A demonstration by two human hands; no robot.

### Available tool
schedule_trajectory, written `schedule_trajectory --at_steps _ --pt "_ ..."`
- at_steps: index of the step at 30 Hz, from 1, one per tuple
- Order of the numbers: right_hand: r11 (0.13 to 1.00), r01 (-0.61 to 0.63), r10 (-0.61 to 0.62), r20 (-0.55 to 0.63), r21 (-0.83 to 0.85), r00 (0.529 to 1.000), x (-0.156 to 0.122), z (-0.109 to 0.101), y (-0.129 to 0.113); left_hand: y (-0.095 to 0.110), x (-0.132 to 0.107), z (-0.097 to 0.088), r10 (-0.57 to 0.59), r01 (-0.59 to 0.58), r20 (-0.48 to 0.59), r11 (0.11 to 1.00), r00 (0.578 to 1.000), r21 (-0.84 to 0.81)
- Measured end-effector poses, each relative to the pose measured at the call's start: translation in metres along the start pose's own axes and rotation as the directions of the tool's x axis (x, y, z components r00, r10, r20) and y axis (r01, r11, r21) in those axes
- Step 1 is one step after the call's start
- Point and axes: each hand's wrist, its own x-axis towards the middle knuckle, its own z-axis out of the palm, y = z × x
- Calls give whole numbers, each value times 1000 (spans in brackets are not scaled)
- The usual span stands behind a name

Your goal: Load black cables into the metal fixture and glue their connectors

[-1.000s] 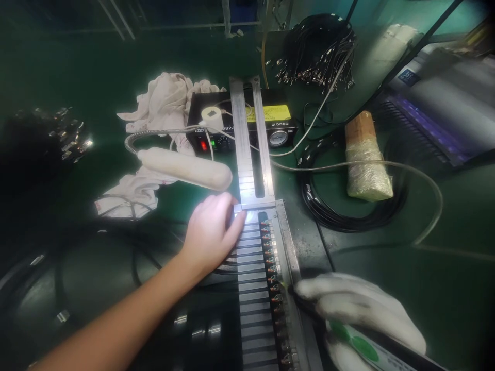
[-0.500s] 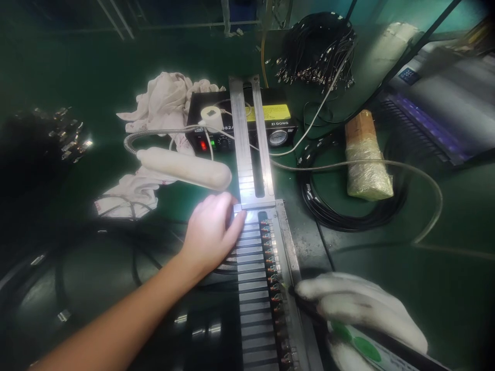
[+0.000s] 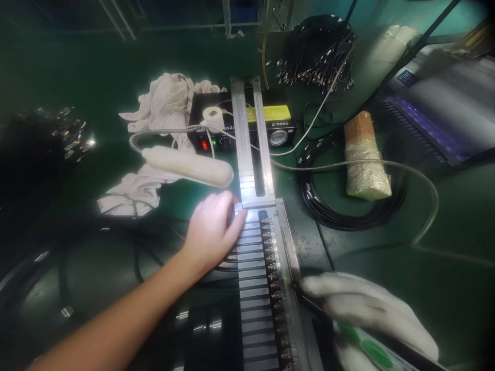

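A long metal fixture runs away from me, with a row of black cables lying in its slots. Their stripped ends, with small coloured wires, line up along the right side. My bare left hand grips the left edge where the slots begin, its thumb on top and its other fingers partly hidden. My right hand, in a white glove, is closed around a pen-like tool with a black front and green round marks. The tool's thin tip is beside the wire ends; whether it touches them I cannot tell.
A gooseneck lamp hangs over the left hand. Behind it stand a black control box with a gauge and crumpled cloths. Coiled cables, a wrapped block and a cable bundle lie on the right.
My right hand and the tool have shifted slightly to the right, with the tip a little farther from the wire ends. My left hand keeps its hold on the fixture.
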Motion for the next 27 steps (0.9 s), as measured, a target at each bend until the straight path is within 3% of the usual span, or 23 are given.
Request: schedule_trajectory --at_steps 3,9,27 --pt "998 -65 62 -138 -16 989 -4 7 -9 -1 0 0 7 -7 -4 1000 1000 4" --pt "999 40 -41 38 13 998 -6 2 3 0 -1 0 14 -14 -15 1000 1000 6" --pt "999 29 -30 16 28 999 -5 2 6 0 -1 1 7 -7 -12 1000 1000 -4"
